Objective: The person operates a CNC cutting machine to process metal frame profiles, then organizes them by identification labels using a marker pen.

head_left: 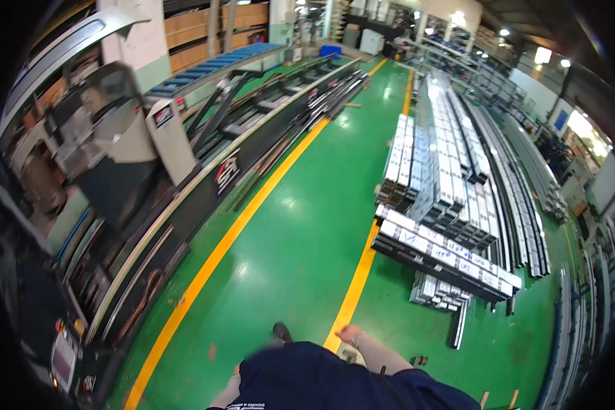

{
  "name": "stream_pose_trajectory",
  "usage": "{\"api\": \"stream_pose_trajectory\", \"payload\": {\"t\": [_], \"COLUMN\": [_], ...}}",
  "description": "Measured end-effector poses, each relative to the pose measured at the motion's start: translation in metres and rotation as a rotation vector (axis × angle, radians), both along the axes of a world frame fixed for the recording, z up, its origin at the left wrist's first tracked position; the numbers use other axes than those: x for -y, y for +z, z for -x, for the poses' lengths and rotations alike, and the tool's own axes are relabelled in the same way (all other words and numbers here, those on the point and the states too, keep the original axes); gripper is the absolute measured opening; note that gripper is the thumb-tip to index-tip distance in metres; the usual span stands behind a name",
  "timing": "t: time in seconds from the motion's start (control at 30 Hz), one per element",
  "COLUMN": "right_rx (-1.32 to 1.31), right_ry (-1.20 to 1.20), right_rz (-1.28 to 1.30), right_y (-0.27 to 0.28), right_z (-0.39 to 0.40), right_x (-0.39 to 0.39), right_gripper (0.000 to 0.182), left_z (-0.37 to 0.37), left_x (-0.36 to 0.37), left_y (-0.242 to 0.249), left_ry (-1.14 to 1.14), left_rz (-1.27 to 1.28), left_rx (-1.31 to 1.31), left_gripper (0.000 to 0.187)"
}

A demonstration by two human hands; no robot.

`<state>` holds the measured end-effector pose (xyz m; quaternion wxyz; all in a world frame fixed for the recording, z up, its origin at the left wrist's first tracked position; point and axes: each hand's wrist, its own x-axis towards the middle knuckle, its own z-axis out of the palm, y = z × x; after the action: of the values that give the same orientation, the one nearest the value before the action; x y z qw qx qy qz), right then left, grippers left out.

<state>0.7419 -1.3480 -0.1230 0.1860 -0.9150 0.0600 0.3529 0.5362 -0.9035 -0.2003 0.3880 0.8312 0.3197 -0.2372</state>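
Observation:
My right hand [349,333] hangs in front of my body, over the yellow floor line, with its fingers curled in; nothing shows sticking out of them. Pale sleeves cover my forearms below a dark navy top [314,379]. At the left edge of the top, only a sliver of my left hand [236,372] shows, its fingers hidden by the clothing. A dark shoe [282,332] steps forward on the green floor. Closest on the right lies a bundle of long metal profiles [444,254] with handwriting on its wrapping, laid crosswise before a larger stack of profiles [451,164].
Green floor [287,225] runs ahead between two yellow lines. Along the left stands a long machine [229,167] with a blue roller conveyor [215,65] behind it and a control panel [64,359] near me. More profiles [536,164] lie on the right.

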Motion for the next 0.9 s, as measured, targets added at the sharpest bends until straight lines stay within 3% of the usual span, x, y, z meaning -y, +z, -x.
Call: {"api": "stream_pose_trajectory", "payload": {"t": [0.07,0.17,0.23,0.33,0.43,0.5,0.6,0.63,0.73,0.83,0.9], "right_rx": [0.036,0.070,0.059,0.006,-0.159,-0.242,-0.072,-0.065,-0.063,0.183,0.278], "right_ry": [-0.026,-0.617,-1.055,-0.936,-0.727,-0.597,-0.843,-0.761,-0.689,-0.839,-1.047], "right_rz": [-0.020,-0.163,-0.386,-0.060,-0.177,-0.350,-0.599,-0.451,-0.031,-0.156,-0.463], "right_y": [0.009,0.018,0.017,-0.004,-0.081,-0.087,-0.170,-0.169,0.000,0.029,0.066], "right_z": [-0.030,-0.068,-0.097,-0.136,-0.181,-0.227,-0.301,-0.342,-0.481,-0.613,-0.693], "right_x": [0.039,0.065,0.073,0.069,0.069,0.073,0.111,0.120,0.156,0.201,0.212], "right_gripper": [0.053,0.052,0.051,0.047,0.057,0.062,0.062,0.058,0.052,0.041,0.035], "left_z": [-0.108,-0.272,-0.384,-0.534,-0.664,-0.718,-0.780,-0.794,-0.825,-0.860,-0.882], "left_x": [-0.012,-0.025,-0.009,0.029,0.086,0.118,0.142,0.147,0.152,0.149,0.151], "left_y": [0.014,0.040,0.093,0.130,0.142,0.136,0.100,0.098,0.093,0.073,0.063], "left_ry": [-0.039,0.267,0.173,0.115,0.152,0.148,-0.043,-0.101,-0.087,-0.082,-0.143], "left_rz": [0.064,0.356,0.407,0.454,0.559,0.577,0.449,0.411,0.364,0.267,0.126], "left_rx": [-0.022,-0.086,0.042,0.156,0.215,0.201,0.074,0.006,-0.034,-0.076,-0.144], "left_gripper": [0.028,0.025,0.026,0.027,0.028,0.028,0.031,0.033,0.037,0.042,0.044]}}
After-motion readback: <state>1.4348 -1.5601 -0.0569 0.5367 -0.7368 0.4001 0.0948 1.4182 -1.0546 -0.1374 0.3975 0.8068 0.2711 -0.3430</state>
